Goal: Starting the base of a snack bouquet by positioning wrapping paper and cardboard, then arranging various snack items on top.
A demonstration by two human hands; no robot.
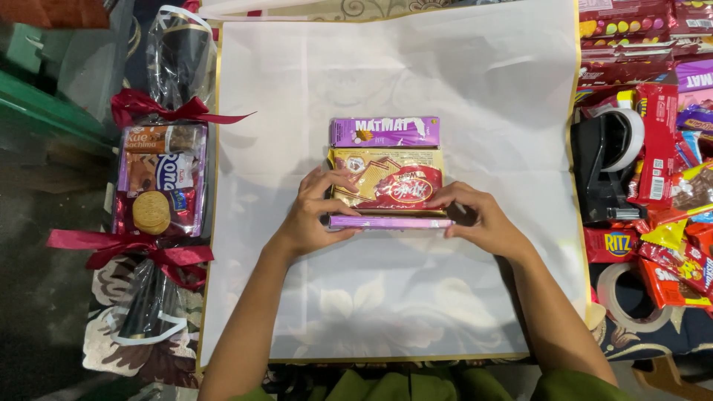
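Big clear wrapping sheet (460, 89) spread flat, and centred on it the stack of snack packs (386, 174). Left hand (316, 215) and right hand (479, 223) each grasp the stack's near edge; squaring it evenly looks wise. Finished ribboned bundle (160, 186) left, tape dispenser (605, 167) right (both well apart).

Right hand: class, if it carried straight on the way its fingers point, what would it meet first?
The right hand points leftward along the purple box, so probably the left hand gripping its other end.
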